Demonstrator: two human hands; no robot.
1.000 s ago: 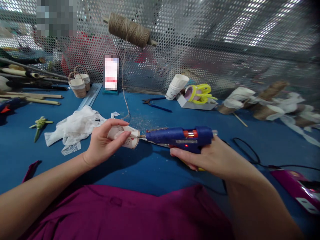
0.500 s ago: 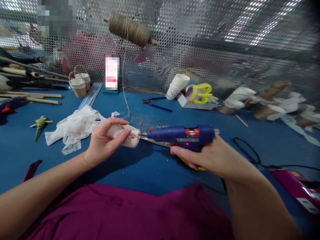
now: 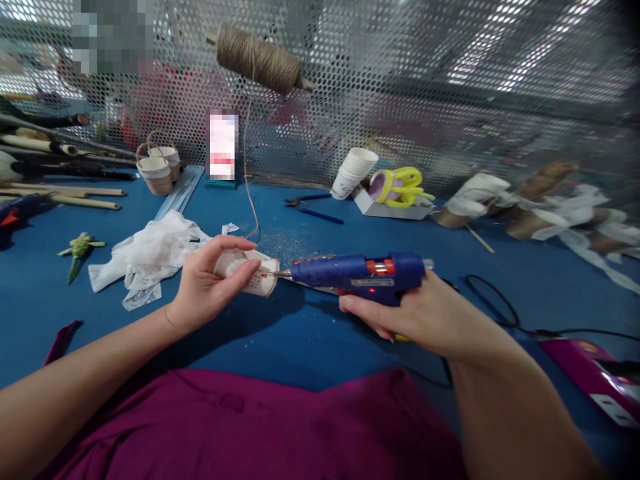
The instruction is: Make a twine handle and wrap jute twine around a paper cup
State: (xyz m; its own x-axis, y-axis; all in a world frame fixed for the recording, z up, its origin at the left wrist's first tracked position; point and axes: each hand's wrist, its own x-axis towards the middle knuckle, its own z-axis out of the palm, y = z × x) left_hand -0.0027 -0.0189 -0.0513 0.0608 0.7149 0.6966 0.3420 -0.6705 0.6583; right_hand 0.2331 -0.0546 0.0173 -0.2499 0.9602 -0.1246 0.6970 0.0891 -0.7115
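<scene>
My left hand (image 3: 203,288) is closed round a small white paper cup (image 3: 260,277), held on its side above the blue table (image 3: 300,333). A blue hot glue gun (image 3: 357,272) is gripped in my right hand (image 3: 415,315), its nozzle touching the cup's side. Thin brown twine (image 3: 246,180) runs down from a spool (image 3: 257,60) on the mesh wall towards the cup.
Crumpled white plastic (image 3: 150,253) lies left of the cup. Behind are stacked white cups (image 3: 354,172), pliers (image 3: 313,207), yellow scissors in a box (image 3: 400,190), twine-wrapped cups (image 3: 157,170) and bamboo sticks (image 3: 65,193). A black cable (image 3: 493,307) and a purple power strip (image 3: 595,377) sit on the right.
The glue gun's nozzle has shifted very slightly along the cup's side; both hands otherwise stay where they were.
</scene>
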